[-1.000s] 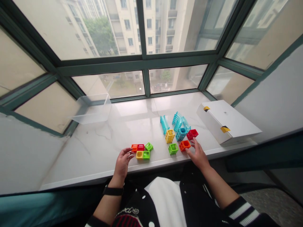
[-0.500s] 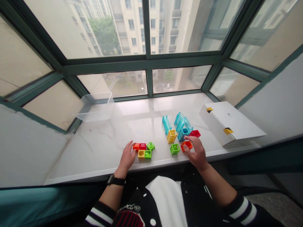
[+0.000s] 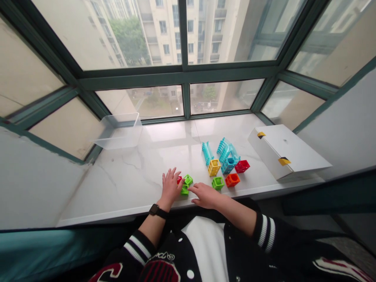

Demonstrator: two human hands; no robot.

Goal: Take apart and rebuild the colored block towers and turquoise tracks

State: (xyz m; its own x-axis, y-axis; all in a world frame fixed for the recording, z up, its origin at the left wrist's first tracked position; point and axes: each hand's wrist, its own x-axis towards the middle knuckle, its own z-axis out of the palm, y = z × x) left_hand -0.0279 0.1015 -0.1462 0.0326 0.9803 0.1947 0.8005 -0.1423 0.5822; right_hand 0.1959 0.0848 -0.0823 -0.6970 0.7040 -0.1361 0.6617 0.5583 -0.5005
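My left hand point(image 3: 170, 187), a watch on its wrist, lies over the left group of toy blocks with fingers spread. It covers the orange and yellow blocks and part of a red block point(image 3: 179, 179). A tilted green block point(image 3: 188, 179) and a lower green block point(image 3: 185, 190) show beside its thumb. My right hand point(image 3: 206, 195) is at the right side of this group, fingers stretched left near the lower green block; I cannot tell whether they touch it. Behind the right hand stand another green block point(image 3: 217, 183) and an orange block point(image 3: 232, 180).
A yellow block point(image 3: 214, 167), a blue block point(image 3: 228, 166) and a red block point(image 3: 242, 166) stand farther back, with translucent blue track pieces point(image 3: 207, 153) behind. A clear plastic bin point(image 3: 117, 137) is at the back left, a white box point(image 3: 289, 150) at the right. Windows enclose the marble sill point(image 3: 132, 196).
My right hand has left the orange block and moved left to the left block group. My left hand has shifted right, over the blocks. The view has tilted slightly.
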